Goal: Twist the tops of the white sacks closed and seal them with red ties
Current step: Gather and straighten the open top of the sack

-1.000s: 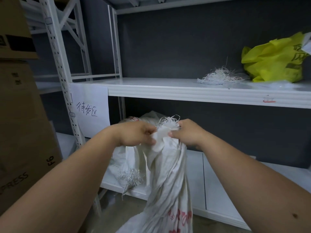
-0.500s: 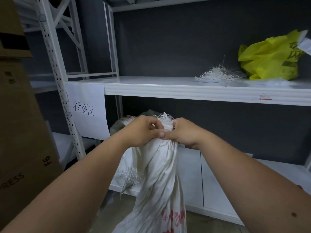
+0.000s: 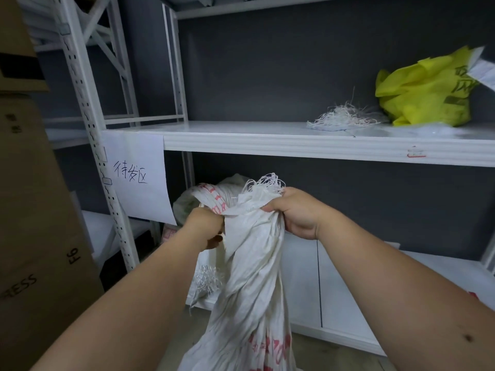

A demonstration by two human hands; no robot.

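Note:
A white woven sack (image 3: 251, 285) with red print hangs bunched in front of me, its frayed top sticking up between my hands. My right hand (image 3: 297, 212) grips the gathered neck just under the fringe. My left hand (image 3: 206, 226) holds the neck a little lower on its left side, fingers curled into the fabric. Behind it, a second white sack (image 3: 214, 199) with red print lies on the lower shelf. No red tie is in view.
White metal shelving (image 3: 294, 143) stands ahead, carrying a yellow bag (image 3: 426, 89) and a tuft of white threads (image 3: 342, 119). A paper sign (image 3: 136, 178) hangs from the shelf edge. Cardboard boxes (image 3: 34, 210) stack up on the left.
My hands have drawn slightly apart on the sack's neck, the left dropping lower. The sack's top has loosened and spread a little.

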